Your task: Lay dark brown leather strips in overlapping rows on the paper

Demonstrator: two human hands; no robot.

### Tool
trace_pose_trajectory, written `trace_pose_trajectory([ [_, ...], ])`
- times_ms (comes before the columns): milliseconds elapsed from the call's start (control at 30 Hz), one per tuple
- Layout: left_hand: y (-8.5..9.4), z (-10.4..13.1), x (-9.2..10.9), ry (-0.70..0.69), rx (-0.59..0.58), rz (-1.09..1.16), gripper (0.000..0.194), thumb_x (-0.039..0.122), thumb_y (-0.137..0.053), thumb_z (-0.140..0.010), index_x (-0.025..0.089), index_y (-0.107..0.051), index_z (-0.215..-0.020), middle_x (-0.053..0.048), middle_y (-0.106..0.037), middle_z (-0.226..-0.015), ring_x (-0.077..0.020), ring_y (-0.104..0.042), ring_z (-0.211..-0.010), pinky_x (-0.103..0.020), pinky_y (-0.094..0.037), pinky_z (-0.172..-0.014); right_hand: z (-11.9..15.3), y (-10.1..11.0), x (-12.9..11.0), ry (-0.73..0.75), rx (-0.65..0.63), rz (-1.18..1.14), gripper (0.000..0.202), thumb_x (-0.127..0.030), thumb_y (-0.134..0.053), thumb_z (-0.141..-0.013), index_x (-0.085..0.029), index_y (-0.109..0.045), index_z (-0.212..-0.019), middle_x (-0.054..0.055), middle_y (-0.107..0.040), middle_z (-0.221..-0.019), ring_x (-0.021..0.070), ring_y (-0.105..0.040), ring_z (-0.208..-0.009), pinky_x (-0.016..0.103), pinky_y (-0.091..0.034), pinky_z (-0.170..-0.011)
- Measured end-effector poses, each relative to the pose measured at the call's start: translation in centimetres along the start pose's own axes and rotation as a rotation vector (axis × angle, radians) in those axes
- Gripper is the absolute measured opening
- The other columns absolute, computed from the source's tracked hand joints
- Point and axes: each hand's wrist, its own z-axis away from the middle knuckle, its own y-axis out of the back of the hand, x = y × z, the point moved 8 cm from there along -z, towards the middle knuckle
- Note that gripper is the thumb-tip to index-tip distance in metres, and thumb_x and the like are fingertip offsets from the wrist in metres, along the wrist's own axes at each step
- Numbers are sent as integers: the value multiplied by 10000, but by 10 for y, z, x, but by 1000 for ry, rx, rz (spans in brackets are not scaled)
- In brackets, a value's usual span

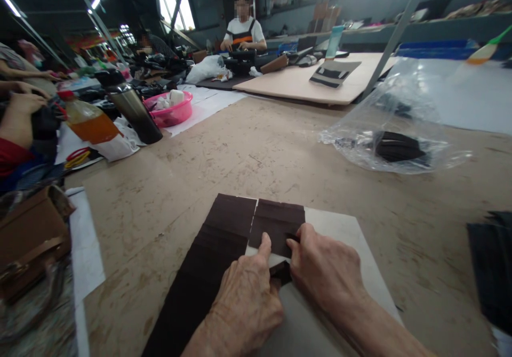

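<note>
A pale board (332, 218) lies in front of me, with overlapping dark brown strips (224, 234) in a column on its left and a shorter dark row (278, 218) beside them. My left hand (248, 293) rests on the board, its index finger stretched onto the lower part of the short row. Its other fingers are curled at one end of a loose dark strip (282, 273). My right hand (328, 264) is closed, thumb and fingers pinching the strip's other end by the row's right edge. The fingertips are partly hidden.
A clear plastic bag (400, 138) with dark pieces lies at right; dark sheets (492, 272) are at the right edge. At left stand a thermos (134, 109), a bottle (90, 120), a pink basket (172, 112) and a brown bag (32, 240). A person (244, 32) sits across.
</note>
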Motion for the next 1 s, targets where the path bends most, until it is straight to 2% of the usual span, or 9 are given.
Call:
trace_pose_trajectory([
  [133,1,0,-2,1,8,3,595,237,-430,-726,88,-332,-1294,-136,-675,-852,-259,-613,-845,-323,-424,-749,4,8,13,11,133,71,174,-280,-466,-794,-133,-559,-780,91,-604,-506,240,-584,-456,255,-176,-389],
  [233,3,-1,-1,-4,12,11,604,242,-443,-718,89,-335,-1293,-135,-678,-860,-251,-615,-850,-320,-428,-766,10,12,23,109,216,43,204,-247,-411,-822,-152,-591,-807,76,-660,-701,214,-618,-621,276,-354,-462],
  [300,4,-1,1,-11,11,19,604,234,-448,-712,83,-344,-1287,-141,-677,-888,-252,-605,-888,-322,-422,-794,19,14,19,296,262,-14,292,-163,-332,-830,-164,-613,-910,59,-661,-903,182,-597,-837,275,-434,-670],
  [400,6,-2,2,-14,8,26,587,236,-447,-717,58,-367,-1271,-167,-651,-980,-268,-560,-986,-341,-395,-852,41,12,1,674,278,-128,434,-41,-327,-744,-168,-582,-1072,15,-584,-1127,200,-426,-1123,321,-370,-890],
  [467,8,-2,2,-13,-3,34,590,240,-453,-713,66,-369,-1271,-161,-627,-1044,-262,-542,-1018,-331,-390,-865,48,7,-5,786,224,-161,502,-20,-377,-683,-189,-556,-1121,-6,-543,-1183,242,-329,-1195,406,-323,-936],
  [600,11,-3,1,-6,-38,67,604,274,-476,-704,91,-375,-1271,-139,-600,-1104,-240,-540,-1024,-294,-413,-837,39,3,-1,701,118,-244,510,-36,-424,-670,-256,-561,-1109,-17,-558,-1161,271,-365,-1167,499,-294,-929],
  [733,13,-3,2,-10,-44,95,589,288,-485,-701,102,-403,-1254,-133,-576,-1143,-234,-526,-1044,-281,-422,-820,27,15,15,550,158,-465,366,-54,-392,-726,-244,-637,-923,-18,-652,-990,206,-467,-1072,383,-395,-871],
  [833,13,-3,1,-1,-30,99,599,278,-486,-698,99,-389,-1262,-141,-585,-1127,-242,-526,-1043,-296,-417,-827,19,20,29,426,213,-490,283,-99,-389,-776,-204,-622,-899,26,-662,-900,171,-535,-936,303,-449,-781],
  [1000,10,-3,1,-1,-25,82,608,264,-483,-702,107,-364,-1277,-145,-598,-1104,-250,-533,-1032,-325,-396,-857,6,14,31,291,157,-459,168,-127,-526,-704,-175,-598,-848,35,-639,-816,174,-545,-820,284,-436,-724],
])
